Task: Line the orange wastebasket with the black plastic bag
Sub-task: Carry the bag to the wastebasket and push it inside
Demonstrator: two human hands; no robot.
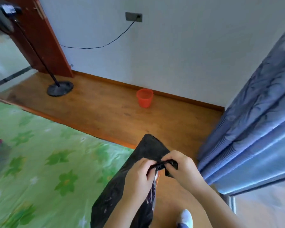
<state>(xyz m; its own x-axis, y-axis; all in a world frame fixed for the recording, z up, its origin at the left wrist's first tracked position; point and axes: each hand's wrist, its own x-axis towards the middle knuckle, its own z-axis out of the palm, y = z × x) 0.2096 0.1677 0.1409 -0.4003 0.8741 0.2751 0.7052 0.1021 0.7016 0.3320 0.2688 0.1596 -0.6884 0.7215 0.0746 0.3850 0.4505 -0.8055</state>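
The orange wastebasket point(144, 98) stands upright on the wooden floor against the far wall, with nothing visible inside it. The black plastic bag point(135, 163) hangs flat in front of me, well short of the basket. My left hand point(139, 176) and my right hand point(179, 168) both pinch the same bunched edge of the bag, thumbs and fingers close together. The bag's lower part drops out of sight below the frame.
A bed with a green flowered sheet point(39, 162) fills the left. Blue curtains point(257, 129) hang on the right. A fan stand with a round black base point(60, 90) stands by the brown door point(41, 38). A black cable point(115, 37) runs from a wall socket.
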